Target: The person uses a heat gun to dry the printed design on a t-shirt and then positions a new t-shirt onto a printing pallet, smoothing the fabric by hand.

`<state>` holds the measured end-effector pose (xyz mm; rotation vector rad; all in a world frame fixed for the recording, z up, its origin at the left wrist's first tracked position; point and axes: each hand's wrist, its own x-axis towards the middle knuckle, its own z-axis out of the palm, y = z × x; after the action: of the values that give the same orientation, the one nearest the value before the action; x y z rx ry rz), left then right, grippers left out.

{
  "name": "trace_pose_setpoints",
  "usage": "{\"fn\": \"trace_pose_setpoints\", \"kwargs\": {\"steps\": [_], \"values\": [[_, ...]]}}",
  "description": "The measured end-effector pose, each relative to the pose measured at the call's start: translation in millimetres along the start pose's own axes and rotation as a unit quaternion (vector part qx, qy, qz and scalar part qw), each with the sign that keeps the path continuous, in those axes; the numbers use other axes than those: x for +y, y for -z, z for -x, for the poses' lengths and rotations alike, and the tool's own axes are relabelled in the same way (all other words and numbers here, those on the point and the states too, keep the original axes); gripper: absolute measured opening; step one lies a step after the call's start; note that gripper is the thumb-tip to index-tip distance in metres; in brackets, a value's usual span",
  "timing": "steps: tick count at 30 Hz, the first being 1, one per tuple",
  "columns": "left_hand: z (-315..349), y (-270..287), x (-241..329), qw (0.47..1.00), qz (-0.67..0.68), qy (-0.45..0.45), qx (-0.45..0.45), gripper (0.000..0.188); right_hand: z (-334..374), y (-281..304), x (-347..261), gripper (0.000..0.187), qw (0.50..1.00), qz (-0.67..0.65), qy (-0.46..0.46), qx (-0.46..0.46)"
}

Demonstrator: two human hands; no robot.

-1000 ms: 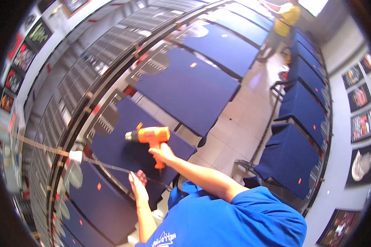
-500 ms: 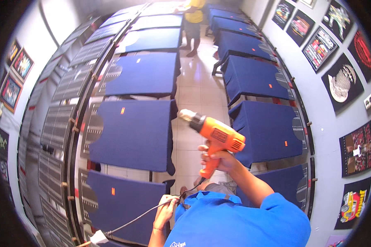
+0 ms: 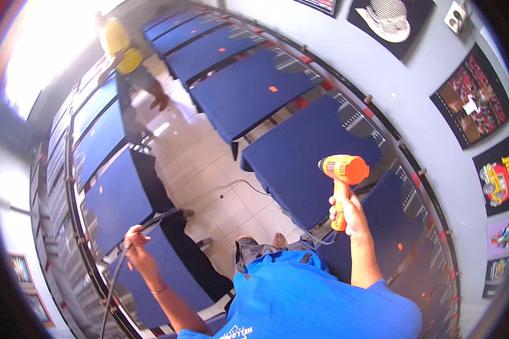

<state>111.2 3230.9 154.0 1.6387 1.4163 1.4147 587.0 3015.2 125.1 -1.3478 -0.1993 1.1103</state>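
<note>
Right hand [image 3: 349, 213] clenched round the grip of an orange heat gun [image 3: 345, 169], nozzle pointing toward 9 o'clock, held up in the air over the near edge of a blue-covered table [image 3: 300, 152] on the right-hand row. Half a second ago the gun was raised over the left-hand row with the right wall at the far edge of view; now the whole view has swung, the aisle floor [image 3: 209, 169] lies between the two rows and the wall of framed pictures [image 3: 472, 104] curves from 12 round to 4 o'clock. Left hand [image 3: 134, 237], at 8 o'clock, closed on a dark cord [image 3: 152, 217] that runs down along the metal rail [image 3: 90, 265] beside a blue table [image 3: 116, 198]; earlier that hand was down at the body, gathering the lead. Reads as a turn from one row to the other, cord carried along, gun not yet lowered to any cloth. Another person in a yellow top [image 3: 119, 45] stands far up the aisle at 11 o'clock.
</note>
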Motion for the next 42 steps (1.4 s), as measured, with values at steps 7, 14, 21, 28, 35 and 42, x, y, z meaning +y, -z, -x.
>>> {"fn": "trace_pose_setpoints", "kwargs": {"steps": [7,14,21,28,35,42], "values": [[-211.0,-34.0,7.3,0.993,0.033,-0.081,0.074,0.044,-23.6,29.2,-47.3,0.049,0.979,0.043,0.054,0.192],[-344.0,-115.7,52.6,0.982,-0.036,-0.102,0.158,0.043,-45.0,6.5,-61.6,0.041,0.95,-0.14,0.035,0.276],[-458.6,-178.1,43.5,0.97,-0.173,-0.114,0.131,0.046,-70.3,-70.4,-25.6,0.039,0.892,-0.35,0.087,0.27],[-482.3,-236.4,43.2,0.971,-0.196,-0.105,0.091,0.046,-94.0,-76.2,-38.6,0.037,0.861,-0.372,0.139,0.316],[-410.0,-225.5,67.3,0.854,-0.27,-0.376,0.236,0.055,-59.3,-41.7,19.0,0.024,0.898,-0.032,0.095,0.428],[-372.6,-271.7,73.1,0.921,-0.078,-0.338,0.178,0.055,-15.4,-80.4,100.0,0.015,0.906,-0.056,-0.014,0.42]]}}
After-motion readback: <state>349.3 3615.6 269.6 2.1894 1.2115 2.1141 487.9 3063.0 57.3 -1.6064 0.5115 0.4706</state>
